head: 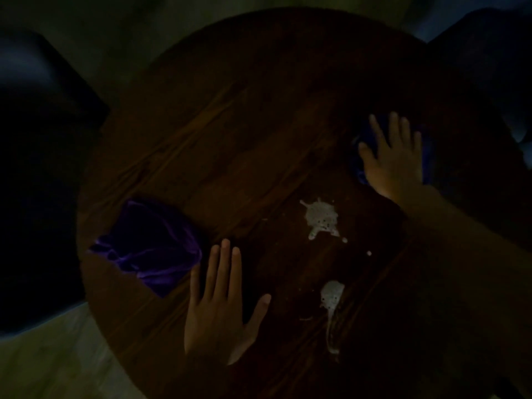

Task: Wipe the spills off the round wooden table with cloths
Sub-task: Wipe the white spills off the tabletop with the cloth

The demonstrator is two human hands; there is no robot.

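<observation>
light: very dim, so we can tell little beyond shapes and colour.
desk: we see a round wooden desk (230,125) filling the view, its grain running diagonally.
purple cloth: a crumpled purple cloth (149,246) lies on the left part of the desk, with no hand on it.
left hand: our left hand (221,306) rests flat near the near edge, just right of the purple cloth; its grip is loose, fingers spread, holding nothing.
upper spill: a pale splatter (321,218) sits right of centre, between the two hands, with small drops beside it.
lower spill: a second pale spill (331,300) lies nearer us, right of the left hand, trailing toward the desk edge.
right hand: our right hand (394,156) lies palm down on a blue cloth (364,156), fingers spread and pressing rather than clasping.
blue cloth: it sits on the right part of the desk, beyond the upper spill and apart from it.
</observation>
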